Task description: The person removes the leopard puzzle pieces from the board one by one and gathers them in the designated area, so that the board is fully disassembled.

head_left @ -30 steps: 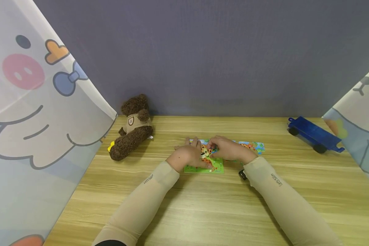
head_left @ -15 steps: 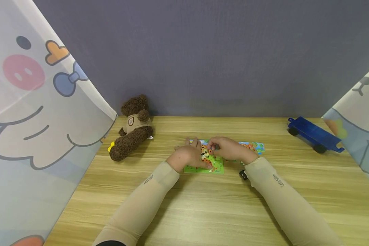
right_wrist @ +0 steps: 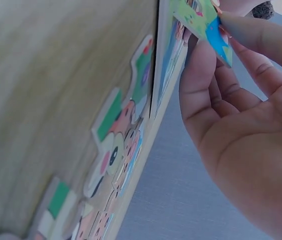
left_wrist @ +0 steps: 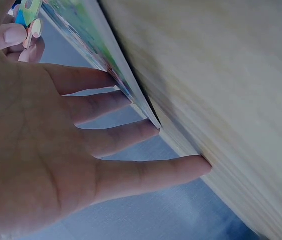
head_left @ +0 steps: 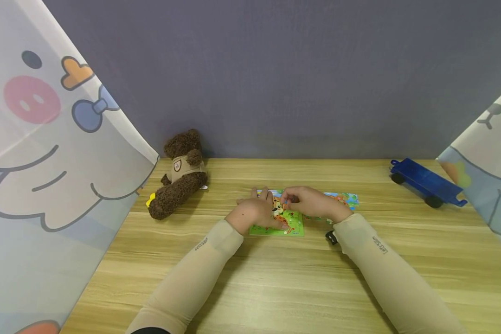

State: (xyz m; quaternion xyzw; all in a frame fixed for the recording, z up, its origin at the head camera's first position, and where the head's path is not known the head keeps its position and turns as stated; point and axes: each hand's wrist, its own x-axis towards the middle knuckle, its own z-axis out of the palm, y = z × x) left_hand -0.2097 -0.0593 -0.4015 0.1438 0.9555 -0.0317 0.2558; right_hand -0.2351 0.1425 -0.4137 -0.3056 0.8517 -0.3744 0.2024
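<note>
My left hand (head_left: 256,211) lies with spread, straight fingers on a flat picture board (head_left: 295,228), a jigsaw with a spotted orange animal on green grass. In the left wrist view, the fingertips of that hand (left_wrist: 51,135) touch the board's edge and the table. My right hand (head_left: 313,203) is over the board's right side. Its thumb and fingers pinch a green and blue puzzle piece (right_wrist: 217,37), held tilted above the board in the right wrist view. Just right of the board are several puzzle pieces (head_left: 353,199), partly hidden by the right hand and wrist.
A brown teddy bear (head_left: 183,169) leans at the back left of the wooden table (head_left: 267,283), with a small yellow object (head_left: 150,198) beside it. A blue wheeled toy wagon (head_left: 427,182) stands at the back right. A grey partition (head_left: 275,83) rises behind the table.
The right hand has shifted slightly, its thumb moving up and away from the board's middle, which uncovers more of the green picture. The left hand stays in place.
</note>
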